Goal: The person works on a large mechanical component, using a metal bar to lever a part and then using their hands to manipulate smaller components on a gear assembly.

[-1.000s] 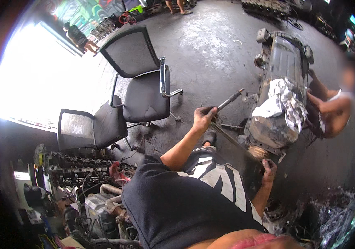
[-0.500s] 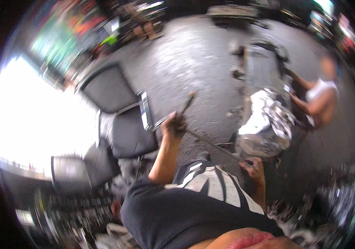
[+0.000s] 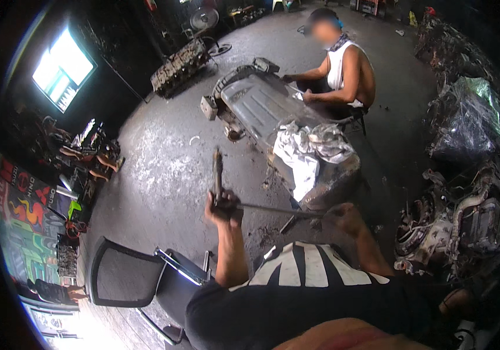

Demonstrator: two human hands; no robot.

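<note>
My left hand [image 3: 224,209] is closed in front of me, darkened with grime. A short dark stick-like tool [image 3: 218,169] with a rough brownish tip rises upright from its fingers. From the same hand a thin metal rod [image 3: 276,210] runs almost level to my right hand [image 3: 346,219], whose fingers are curled round its other end. Just beyond the rod lies a long engine with a grey metal pan [image 3: 258,102] on top. Crumpled whitish cloth [image 3: 305,151] drapes over its near end. Neither hand touches the engine.
A co-worker [image 3: 352,76] sits at the engine's far right side, hands at the pan. Greasy engine parts [image 3: 454,227] and a plastic-wrapped heap [image 3: 477,119] line the right. A black chair [image 3: 124,274] stands at lower left. Another engine block [image 3: 180,67] lies farther back.
My view has turned right, bringing the engine and co-worker toward the middle and the chair to lower left. The rod, slanted before, is now nearly level; both hands keep their hold.
</note>
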